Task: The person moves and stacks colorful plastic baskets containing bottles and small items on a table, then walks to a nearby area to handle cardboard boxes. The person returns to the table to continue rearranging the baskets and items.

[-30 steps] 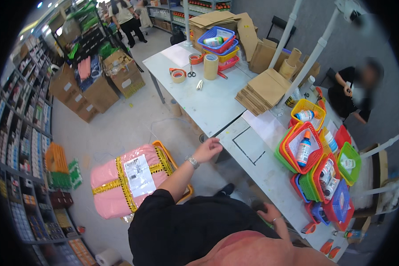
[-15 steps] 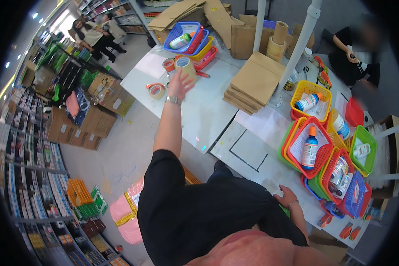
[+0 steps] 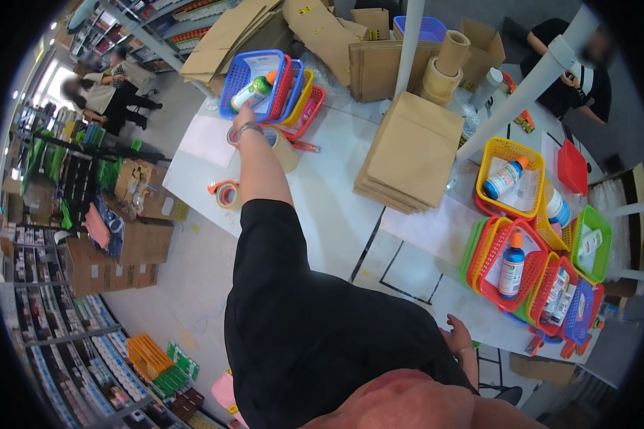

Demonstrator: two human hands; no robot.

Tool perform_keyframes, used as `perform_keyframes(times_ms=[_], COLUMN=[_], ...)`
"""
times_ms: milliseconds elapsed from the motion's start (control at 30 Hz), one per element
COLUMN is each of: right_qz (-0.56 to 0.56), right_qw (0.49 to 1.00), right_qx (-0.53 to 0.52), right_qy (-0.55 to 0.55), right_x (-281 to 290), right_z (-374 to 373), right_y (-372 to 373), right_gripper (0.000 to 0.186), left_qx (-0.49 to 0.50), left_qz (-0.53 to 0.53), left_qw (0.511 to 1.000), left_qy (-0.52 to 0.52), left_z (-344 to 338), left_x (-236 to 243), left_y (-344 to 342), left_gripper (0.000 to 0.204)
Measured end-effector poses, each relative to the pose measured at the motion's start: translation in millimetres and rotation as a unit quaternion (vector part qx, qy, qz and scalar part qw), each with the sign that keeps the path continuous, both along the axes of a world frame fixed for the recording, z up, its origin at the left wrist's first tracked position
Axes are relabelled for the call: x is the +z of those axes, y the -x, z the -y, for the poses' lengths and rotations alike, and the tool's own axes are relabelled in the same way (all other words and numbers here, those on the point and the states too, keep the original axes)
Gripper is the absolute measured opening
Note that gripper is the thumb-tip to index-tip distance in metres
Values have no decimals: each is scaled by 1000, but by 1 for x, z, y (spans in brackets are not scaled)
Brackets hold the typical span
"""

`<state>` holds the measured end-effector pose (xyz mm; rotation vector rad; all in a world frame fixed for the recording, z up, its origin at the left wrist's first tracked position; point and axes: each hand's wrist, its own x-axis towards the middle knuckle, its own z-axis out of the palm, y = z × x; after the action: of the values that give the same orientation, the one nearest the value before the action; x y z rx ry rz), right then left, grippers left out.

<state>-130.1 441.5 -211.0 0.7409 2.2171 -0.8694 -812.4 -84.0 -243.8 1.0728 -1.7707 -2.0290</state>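
my left hand [image 3: 245, 116]: at the near rim of a blue basket [image 3: 237, 77], fingers mostly hidden; i cannot tell whether they pinch.
green bottle [image 3: 252, 93], orange-capped: tilted inside that basket, just beyond my hand.
my right hand [image 3: 459, 336]: fingers parted, beside the table [image 3: 322, 207].
tape roll [image 3: 230, 203]: on the table, nearer me than the basket.

One wide, head-worn fisheye looks down from close above the black shirt [image 3: 329, 314] at six o'clock, over white tables [image 3: 325, 196] from ten to four, with shelves [image 3: 71, 350] farther off at eight.
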Motion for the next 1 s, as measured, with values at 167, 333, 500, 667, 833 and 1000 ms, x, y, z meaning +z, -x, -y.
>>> perform_keyframes(times_ms=[167,333,500,667,833,1000], right_qz=[19,18,6,-10,-6,17], right_qw=[1000,1000,999,998,997,996], right_qx=[-22,-10,9,28,21,-31], right_qy=[-11,-23,-41,-54,-77,-85], right_x=[3,7,12,12,14,25], right_z=[15,19,17,18,25,45], right_y=[14,30,41,40,16,-22], right_gripper=[67,66,65,67,69,64], left_qx=[-4,-130,-128,-157,-180,-233], left_qz=[-15,39,55,2,-63,-103], left_qw=[993,985,979,981,975,949], left_qy=[-116,-108,-148,-117,-112,-187], left_z=[32,32,14,-9,0,21], left_x=[-13,7,25,0,-28,0], left_y=[15,7,11,31,55,75], left_gripper=[40,37,38,49,41,40])
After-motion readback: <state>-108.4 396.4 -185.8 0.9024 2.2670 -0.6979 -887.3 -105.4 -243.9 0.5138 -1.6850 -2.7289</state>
